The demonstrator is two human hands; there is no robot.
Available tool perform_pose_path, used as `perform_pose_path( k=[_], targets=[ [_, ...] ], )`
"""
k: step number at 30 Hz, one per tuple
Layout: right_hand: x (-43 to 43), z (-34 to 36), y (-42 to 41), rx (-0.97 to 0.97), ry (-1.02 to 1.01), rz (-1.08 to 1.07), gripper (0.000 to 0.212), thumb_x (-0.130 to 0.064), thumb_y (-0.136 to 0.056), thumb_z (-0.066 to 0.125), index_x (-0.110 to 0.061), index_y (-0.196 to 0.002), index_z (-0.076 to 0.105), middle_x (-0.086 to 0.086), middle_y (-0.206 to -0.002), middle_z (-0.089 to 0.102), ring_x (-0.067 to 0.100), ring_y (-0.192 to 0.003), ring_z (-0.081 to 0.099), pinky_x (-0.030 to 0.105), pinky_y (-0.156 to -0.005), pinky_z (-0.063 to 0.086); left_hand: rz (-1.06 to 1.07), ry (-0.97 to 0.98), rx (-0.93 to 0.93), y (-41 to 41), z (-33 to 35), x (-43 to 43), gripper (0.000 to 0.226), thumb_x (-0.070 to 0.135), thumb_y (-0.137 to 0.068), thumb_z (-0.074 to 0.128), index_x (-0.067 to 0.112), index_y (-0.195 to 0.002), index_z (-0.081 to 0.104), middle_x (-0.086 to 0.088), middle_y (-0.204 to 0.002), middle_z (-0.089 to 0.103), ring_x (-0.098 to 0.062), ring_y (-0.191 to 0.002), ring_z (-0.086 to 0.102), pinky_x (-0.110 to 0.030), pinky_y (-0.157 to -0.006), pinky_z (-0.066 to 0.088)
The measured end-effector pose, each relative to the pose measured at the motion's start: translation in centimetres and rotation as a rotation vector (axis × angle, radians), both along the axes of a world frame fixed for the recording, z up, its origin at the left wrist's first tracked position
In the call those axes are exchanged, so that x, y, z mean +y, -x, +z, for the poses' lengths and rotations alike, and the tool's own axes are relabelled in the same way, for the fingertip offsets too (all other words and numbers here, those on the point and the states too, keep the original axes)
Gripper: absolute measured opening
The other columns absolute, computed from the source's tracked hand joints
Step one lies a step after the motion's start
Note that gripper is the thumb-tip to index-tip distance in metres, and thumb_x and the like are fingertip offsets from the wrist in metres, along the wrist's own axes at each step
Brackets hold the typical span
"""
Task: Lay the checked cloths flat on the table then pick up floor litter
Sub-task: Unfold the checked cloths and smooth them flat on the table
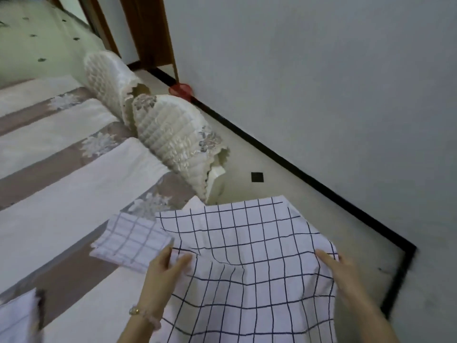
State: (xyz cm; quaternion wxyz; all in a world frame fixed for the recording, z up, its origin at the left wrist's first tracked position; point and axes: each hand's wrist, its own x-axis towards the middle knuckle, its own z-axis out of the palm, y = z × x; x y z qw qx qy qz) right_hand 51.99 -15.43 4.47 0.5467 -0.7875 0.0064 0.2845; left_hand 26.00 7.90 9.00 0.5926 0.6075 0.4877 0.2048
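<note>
A large white cloth with a dark blue check (247, 243) is stretched out in front of me, sagging in the middle. My left hand (165, 271) pinches its left edge and my right hand (338, 273) grips its right edge. A second, smaller checked cloth (131, 238) lies folded on the striped bed cover just left of the held one, partly under it. Another checked piece (17, 318) shows blurred at the bottom left corner.
The striped white and brown floral bed cover (74, 184) fills the left. Two quilted cream pillows (173, 142) stand at its edge. Pale floor with a black tile (257, 177) runs along a grey wall with black skirting. A red basket (180, 91) sits by a wooden door frame.
</note>
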Motion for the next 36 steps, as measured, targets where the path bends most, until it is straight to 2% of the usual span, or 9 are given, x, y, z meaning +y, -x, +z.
perform_pose_path(
  k=[3,8,11,18,24,27,30,34,36],
  targets=[
    [-2.8,-1.1,-4.2,0.050,0.003,-0.065,0.025,-0.021,-0.084,0.067,-0.014,-0.108,0.063,0.007,-0.111,0.066,0.027,-0.103,0.060,0.045,-0.098,0.044,-0.055,0.041,0.017,-6.6,-1.1,-2.0,0.021,0.022,-0.081,0.070,0.025,-0.071,0.052,0.010,-0.065,0.041,-0.003,-0.062,0.036,-0.020,-0.058,0.030],
    [-5.5,-0.5,-13.9,0.078,-0.019,-0.101,0.021,-0.014,-0.086,0.064,-0.009,-0.107,0.065,0.010,-0.104,0.068,0.026,-0.094,0.063,0.036,-0.086,0.048,-0.201,0.029,0.013,-18.1,-1.2,-3.9,0.037,0.031,-0.073,0.067,-0.003,-0.087,0.061,-0.024,-0.078,0.061,-0.020,-0.071,0.052,-0.027,-0.065,0.045],
    [-5.5,1.1,-19.5,0.052,-0.030,-0.124,0.013,-0.012,-0.087,0.063,-0.010,-0.100,0.065,0.010,-0.096,0.068,0.022,-0.082,0.063,0.029,-0.068,0.047,-0.240,-0.011,-0.006,-24.1,-0.4,-3.5,0.031,0.015,-0.084,0.066,-0.012,-0.081,0.052,-0.013,-0.069,0.053,-0.013,-0.061,0.049,-0.016,-0.055,0.044],
    [-1.1,3.0,-28.7,0.006,-0.079,-0.074,0.015,-0.008,-0.089,0.060,-0.014,-0.101,0.066,0.004,-0.095,0.070,0.022,-0.088,0.065,0.036,-0.077,0.051,-0.159,-0.021,-0.073,-33.1,0.2,2.1,0.025,0.009,-0.084,0.062,-0.011,-0.078,0.049,-0.013,-0.065,0.052,-0.021,-0.059,0.050,-0.022,-0.057,0.047],
    [8.2,1.1,-36.6,0.030,-0.061,0.016,0.010,-0.009,-0.089,0.061,-0.014,-0.096,0.065,0.001,-0.088,0.068,0.017,-0.080,0.064,0.026,-0.062,0.049,-0.010,0.022,-0.048,-39.2,-2.7,9.3,0.027,0.010,-0.083,0.064,0.008,-0.066,0.044,-0.009,-0.059,0.049,-0.019,-0.058,0.045,-0.027,-0.060,0.044],
    [15.2,1.4,-41.9,0.018,-0.032,0.086,0.015,-0.013,-0.088,0.063,-0.014,-0.102,0.066,0.006,-0.098,0.069,0.024,-0.090,0.065,0.040,-0.082,0.054,0.070,0.018,-0.051,-42.5,-3.4,14.6,0.023,0.010,-0.084,0.063,0.003,-0.069,0.048,0.004,-0.048,0.051,-0.011,-0.050,0.047,-0.020,-0.053,0.043],
    [23.5,3.2,-46.9,-0.006,-0.036,0.174,0.012,-0.014,-0.087,0.063,-0.016,-0.098,0.067,0.008,-0.099,0.071,0.028,-0.093,0.066,0.048,-0.092,0.051,0.158,-0.021,-0.054,-45.4,-2.5,20.8,0.021,0.010,-0.085,0.063,0.000,-0.071,0.052,-0.005,-0.056,0.053,-0.017,-0.055,0.048,-0.023,-0.052,0.042],
    [34.5,5.7,-51.6,-0.098,-0.124,0.288,0.010,-0.009,-0.088,0.061,-0.016,-0.092,0.066,-0.003,-0.084,0.068,0.006,-0.069,0.068,0.020,-0.059,0.054,0.208,-0.085,-0.081,-47.8,-0.1,28.8,0.024,0.009,-0.084,0.063,0.003,-0.066,0.049,-0.007,-0.057,0.055,-0.004,-0.046,0.051,-0.016,-0.049,0.046],
    [40.4,6.6,-53.0,-0.100,-0.154,0.359,0.010,-0.010,-0.088,0.060,-0.015,-0.095,0.065,-0.005,-0.085,0.067,0.008,-0.072,0.066,0.021,-0.059,0.050,0.275,-0.105,-0.077,-48.0,0.8,32.5,0.022,0.010,-0.084,0.063,0.001,-0.069,0.050,-0.005,-0.055,0.055,-0.002,-0.043,0.051,-0.015,-0.050,0.047]
  ],
)
